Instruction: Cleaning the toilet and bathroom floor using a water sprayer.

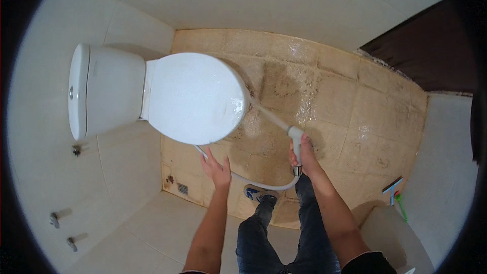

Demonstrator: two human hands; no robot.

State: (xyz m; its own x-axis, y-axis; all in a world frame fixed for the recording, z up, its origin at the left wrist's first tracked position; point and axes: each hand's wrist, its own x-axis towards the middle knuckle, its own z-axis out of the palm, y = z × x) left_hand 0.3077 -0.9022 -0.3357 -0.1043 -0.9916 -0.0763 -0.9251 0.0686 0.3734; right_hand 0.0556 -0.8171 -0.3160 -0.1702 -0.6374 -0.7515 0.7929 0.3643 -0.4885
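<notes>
In my right hand (306,155) is a white bidet sprayer (294,139), gripped round its handle. A stream of water (269,114) shoots from its head toward the toilet's front and base. My left hand (218,172) is beside the near edge of the toilet, fingers stretched and apart. The sprayer's white hose (253,184) curves from the handle and passes at my left hand; whether the palm touches it is hidden. The white toilet lid (195,99) is down and wet.
A cistern (114,91) stands at the left wall, above several wall taps (55,219). Wet, stained tan tiles (335,101) cover the floor, with a drain grate (182,188) at lower left. A squeegee (392,185) and a green-handled brush (401,205) lie at right, near a dark panel (431,45).
</notes>
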